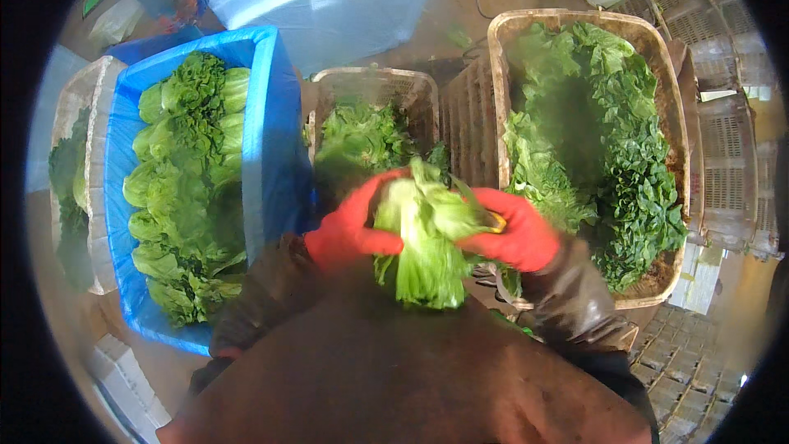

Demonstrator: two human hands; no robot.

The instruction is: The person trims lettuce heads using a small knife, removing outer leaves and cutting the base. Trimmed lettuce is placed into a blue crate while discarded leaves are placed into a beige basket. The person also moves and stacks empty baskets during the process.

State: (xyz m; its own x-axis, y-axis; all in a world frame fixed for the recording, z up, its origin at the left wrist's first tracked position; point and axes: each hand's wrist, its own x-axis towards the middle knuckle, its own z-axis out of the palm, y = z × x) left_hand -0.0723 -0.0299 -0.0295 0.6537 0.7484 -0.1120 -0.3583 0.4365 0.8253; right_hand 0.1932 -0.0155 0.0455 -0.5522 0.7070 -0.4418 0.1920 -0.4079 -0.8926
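In front of my apron, a head of leafy green lettuce is held up between both hands, its edges blurred. My left hand, in a red glove, grips its left side, the thumb pressed on the pale ribs. The red-gloved right hand is closed around a small knife with a yellow part showing. A dark strip above it looks like the blade, and the fingers hide the rest. That thumb lies against the lettuce's right side. Just beyond my hands, a crate contains loose green leaves.
On the left stands a blue-lined box with rows of lettuce heads. A tall, dirty plastic crate of leafy greens is on the right. Stacked crates line the far right, and a whitish crate the far left.
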